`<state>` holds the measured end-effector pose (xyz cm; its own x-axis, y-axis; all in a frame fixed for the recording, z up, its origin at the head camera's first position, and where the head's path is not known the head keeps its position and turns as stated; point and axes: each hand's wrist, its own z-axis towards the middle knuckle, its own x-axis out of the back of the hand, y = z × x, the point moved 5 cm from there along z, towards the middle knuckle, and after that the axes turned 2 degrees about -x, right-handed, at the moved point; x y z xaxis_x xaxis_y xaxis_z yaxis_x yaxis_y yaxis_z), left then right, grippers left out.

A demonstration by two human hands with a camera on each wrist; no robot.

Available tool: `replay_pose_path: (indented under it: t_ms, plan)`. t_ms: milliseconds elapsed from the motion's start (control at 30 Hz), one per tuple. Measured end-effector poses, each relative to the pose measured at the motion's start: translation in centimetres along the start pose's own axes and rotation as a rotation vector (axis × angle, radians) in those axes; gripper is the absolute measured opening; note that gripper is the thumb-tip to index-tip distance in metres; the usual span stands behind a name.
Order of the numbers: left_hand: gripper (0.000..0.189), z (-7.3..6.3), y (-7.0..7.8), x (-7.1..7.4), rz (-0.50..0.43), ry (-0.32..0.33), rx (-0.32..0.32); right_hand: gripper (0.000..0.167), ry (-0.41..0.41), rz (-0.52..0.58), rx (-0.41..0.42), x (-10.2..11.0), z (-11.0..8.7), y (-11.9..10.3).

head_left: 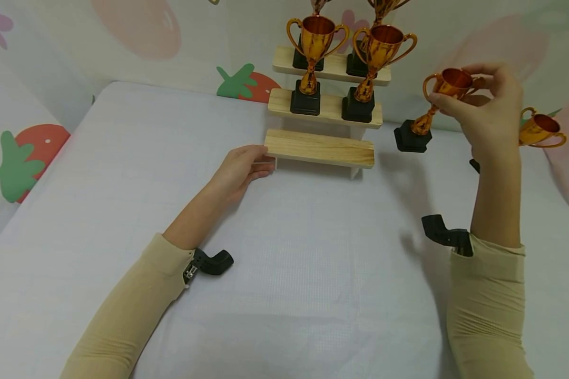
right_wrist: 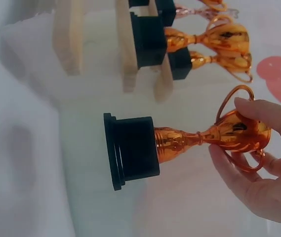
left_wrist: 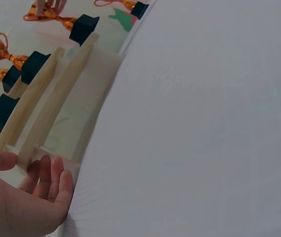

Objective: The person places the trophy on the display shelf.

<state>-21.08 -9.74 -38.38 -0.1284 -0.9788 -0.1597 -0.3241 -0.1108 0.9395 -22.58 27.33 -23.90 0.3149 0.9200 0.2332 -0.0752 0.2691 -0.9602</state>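
Observation:
My right hand (head_left: 495, 108) grips a gold trophy cup (head_left: 455, 83) by its bowl and handles. The trophy hangs in the air to the right of a three-step wooden display stand (head_left: 320, 147), its black base (right_wrist: 133, 150) pointing down and tilted a little. With thumb above and fingers at the underside, my left hand (head_left: 242, 168) holds the left end of the stand's lowest step. Two gold trophies (head_left: 379, 50) stand upright side by side on the middle step. More trophies stand on the top step, partly hidden behind them. The lowest step bears no trophy.
Another gold trophy (head_left: 541, 130) is at the far right, partly hidden by my right forearm. A white cloth (head_left: 294, 273) covers the table. Behind the stand rises a pale backdrop (head_left: 208, 47) printed with strawberries and flowers.

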Motion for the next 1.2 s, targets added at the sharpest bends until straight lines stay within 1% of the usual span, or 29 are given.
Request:
replay_pose_path:
  t_ms: [200,367,500,733,933,1200]
  plan:
    - [0.046,-0.2,0.0,-0.1,0.003,0.003,0.006,0.048,0.002,-0.018,0.026,-0.3,-0.7,-0.9]
    - [0.046,-0.2,0.0,0.0,0.006,0.002,0.005,0.048,0.005,-0.074,0.022,-0.8,-1.1,-1.4]
    - [0.046,-0.2,0.0,0.0,0.011,-0.001,0.001,0.048,-0.002,-0.080,0.027,-1.2,-1.5,-1.7]
    - [0.045,-0.2,0.1,0.0,-0.002,0.003,0.004,0.049,-0.008,-0.121,0.091,-2.1,-2.0,-2.2]
    - [0.046,-0.1,0.0,0.0,0.005,-0.001,0.002,0.047,-0.016,-0.180,0.132,-3.0,-2.6,-2.4]
    - [0.046,0.0,0.0,0.0,0.002,-0.012,-0.007,0.047,-0.034,-0.179,0.175,-4.0,-3.2,-2.6]
